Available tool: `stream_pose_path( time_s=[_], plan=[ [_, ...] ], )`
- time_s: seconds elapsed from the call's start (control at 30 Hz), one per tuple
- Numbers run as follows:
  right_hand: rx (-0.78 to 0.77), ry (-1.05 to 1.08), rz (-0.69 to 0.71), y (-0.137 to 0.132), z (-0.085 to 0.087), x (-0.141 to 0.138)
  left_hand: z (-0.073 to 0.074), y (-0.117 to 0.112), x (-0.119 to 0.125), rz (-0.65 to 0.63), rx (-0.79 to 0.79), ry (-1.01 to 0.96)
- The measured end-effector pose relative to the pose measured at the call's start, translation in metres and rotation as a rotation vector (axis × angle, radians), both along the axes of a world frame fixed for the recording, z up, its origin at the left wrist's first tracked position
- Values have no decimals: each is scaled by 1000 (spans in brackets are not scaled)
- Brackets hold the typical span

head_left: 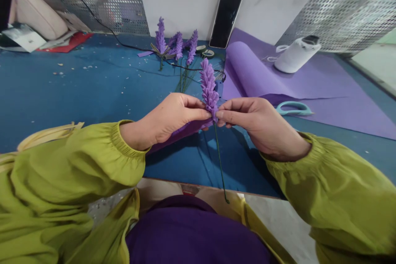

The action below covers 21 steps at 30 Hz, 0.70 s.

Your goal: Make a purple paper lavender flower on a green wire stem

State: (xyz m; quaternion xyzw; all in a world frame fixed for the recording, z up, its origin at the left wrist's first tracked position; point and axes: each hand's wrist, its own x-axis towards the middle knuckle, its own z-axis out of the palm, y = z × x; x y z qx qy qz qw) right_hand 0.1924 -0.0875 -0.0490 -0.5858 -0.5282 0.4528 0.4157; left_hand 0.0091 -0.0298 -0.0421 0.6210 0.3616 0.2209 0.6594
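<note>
A purple artificial lavender flower (208, 82) stands upright between my two hands, its thin green stem (219, 161) hanging down past the table's front edge. My left hand (176, 117) pinches the base of the blossom from the left, thumb and forefinger closed on it. From the right, the thumb and forefinger of my right hand (250, 121) are closed on the same lower end. Under my left hand lies a purple sheet (185, 132), partly hidden by the hand. My fingers cover part of the flower's base.
Several finished lavender stems (177, 45) lie at the back beside tape rolls (208, 53). A phone (227, 18) leans on the white board. Rolled purple material (253, 70), a white bottle-shaped object (297, 54) and light-blue scissors (293, 108) are at right. A black cable (130, 45) crosses the blue table (77, 90).
</note>
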Motion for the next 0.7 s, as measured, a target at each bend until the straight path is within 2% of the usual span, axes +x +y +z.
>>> stream_pose_path(
  time_s=[0.33,0.5,0.7],
  plan=[
    [-15,65,59,0,1,0,4,-1,-1,31,31,137],
    [-104,177,74,-1,3,-4,3,-4,1,32,3,114],
    [-72,219,44,-2,2,-6,0,-6,1,46,-20,90]
  ],
)
